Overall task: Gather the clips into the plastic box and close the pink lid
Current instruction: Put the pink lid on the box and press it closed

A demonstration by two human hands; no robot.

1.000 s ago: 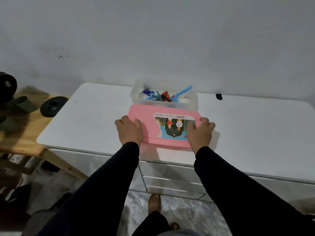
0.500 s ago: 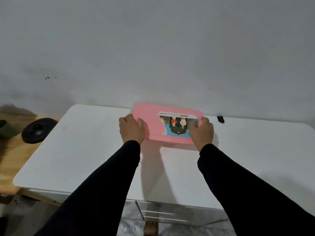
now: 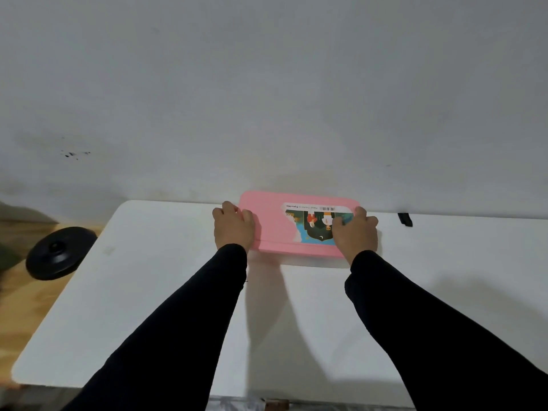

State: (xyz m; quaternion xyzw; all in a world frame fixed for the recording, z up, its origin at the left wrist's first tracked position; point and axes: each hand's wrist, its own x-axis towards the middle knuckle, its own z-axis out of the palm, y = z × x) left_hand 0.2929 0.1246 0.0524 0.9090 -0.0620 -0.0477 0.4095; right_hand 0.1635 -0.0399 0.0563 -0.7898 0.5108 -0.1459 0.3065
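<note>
At the surface's (image 3: 166, 292) far edge, both grips, left (image 3: 234, 229) and right (image 3: 355, 232), clasp the pink lid's (image 3: 272, 223) ends atop the plastic box (image 3: 314, 261).

A white tabletop (image 3: 148, 292) runs along a pale grey wall (image 3: 267, 84). A small black object (image 3: 405, 219) lies at the tabletop's back edge, toward the right. Off the left edge, a round black disc (image 3: 57, 253) with a knob at its centre rests on a wooden surface (image 3: 17, 307). Dark specks (image 3: 72, 154) mark the wall at the left.
</note>
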